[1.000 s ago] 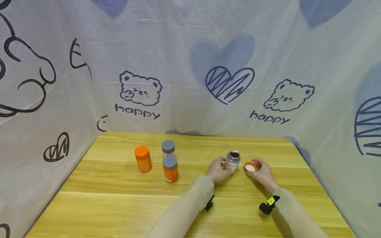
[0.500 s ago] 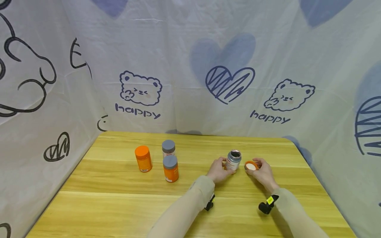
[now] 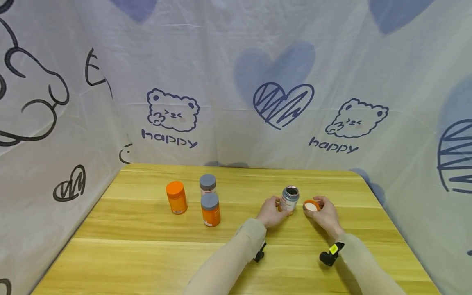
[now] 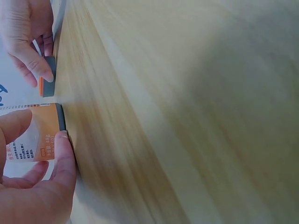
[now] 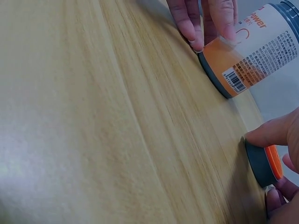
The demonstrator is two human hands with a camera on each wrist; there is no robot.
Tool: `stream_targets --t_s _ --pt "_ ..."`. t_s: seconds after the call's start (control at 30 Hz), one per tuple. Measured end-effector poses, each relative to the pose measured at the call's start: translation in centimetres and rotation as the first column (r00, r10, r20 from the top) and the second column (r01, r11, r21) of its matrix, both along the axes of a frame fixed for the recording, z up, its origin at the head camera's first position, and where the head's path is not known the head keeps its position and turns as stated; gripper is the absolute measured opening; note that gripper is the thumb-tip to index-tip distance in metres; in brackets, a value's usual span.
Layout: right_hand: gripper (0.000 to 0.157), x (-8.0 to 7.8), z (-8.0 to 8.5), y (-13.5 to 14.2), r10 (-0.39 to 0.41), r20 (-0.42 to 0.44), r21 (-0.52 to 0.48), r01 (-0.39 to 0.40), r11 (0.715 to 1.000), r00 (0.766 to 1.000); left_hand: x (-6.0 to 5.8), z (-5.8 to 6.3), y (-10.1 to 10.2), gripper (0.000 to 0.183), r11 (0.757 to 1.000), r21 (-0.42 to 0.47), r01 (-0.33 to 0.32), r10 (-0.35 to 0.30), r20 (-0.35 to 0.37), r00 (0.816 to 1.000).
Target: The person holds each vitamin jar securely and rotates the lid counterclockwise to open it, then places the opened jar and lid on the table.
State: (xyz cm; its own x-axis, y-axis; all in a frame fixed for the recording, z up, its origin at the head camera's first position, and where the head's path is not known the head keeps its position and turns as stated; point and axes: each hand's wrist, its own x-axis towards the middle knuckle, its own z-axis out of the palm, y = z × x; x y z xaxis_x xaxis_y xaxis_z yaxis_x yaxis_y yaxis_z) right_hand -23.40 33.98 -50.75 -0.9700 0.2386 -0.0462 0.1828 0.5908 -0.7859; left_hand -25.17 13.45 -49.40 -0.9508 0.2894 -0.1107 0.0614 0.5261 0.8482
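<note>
"On the wooden tabletop (image 3: 147, 262), right of centre: one uncapped supplement bottle (image 3: 289, 200), white and orange label, grey neck, upright. Left hand (image 3: 270, 214): thumb and fingers curled round its lower body."

"Reason for the hold?"

"Steadying, by my judgement; a low grip leaves the mouth free. Next item, just beside, not touching: one grey lid (image 3: 311, 207), orange inside, white liner up. Right hand (image 3: 327, 216): thumb and fingers pinching its rim, apparently keeping it flat to the wood."

"Other stock?"

"Well to the left: one orange-capped jar (image 3: 177, 199), one grey-capped orange jar (image 3: 210, 211), one grey-capped pale jar (image 3: 208, 182). Set aside, presumably, for working room."

"Unseen or unreadable?"

"Grey-capped pale jar: lower body hidden behind its neighbour. Supplement bottle: interior dark, contents not determinable; mouth out of the left wrist view; small print mostly illegible. Right hand: partly cut off in the right wrist view."
</note>
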Motion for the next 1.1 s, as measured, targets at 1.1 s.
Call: stream_targets --t_s 1.1 --pt "0.035 2.9 8.1 -7.3 -0.111 -0.5 -0.329 -0.07 0.942 0.859 2.2 7.7 -6.8 0.053 0.979 -0.203 0.012 -0.097 -0.413 0.906"
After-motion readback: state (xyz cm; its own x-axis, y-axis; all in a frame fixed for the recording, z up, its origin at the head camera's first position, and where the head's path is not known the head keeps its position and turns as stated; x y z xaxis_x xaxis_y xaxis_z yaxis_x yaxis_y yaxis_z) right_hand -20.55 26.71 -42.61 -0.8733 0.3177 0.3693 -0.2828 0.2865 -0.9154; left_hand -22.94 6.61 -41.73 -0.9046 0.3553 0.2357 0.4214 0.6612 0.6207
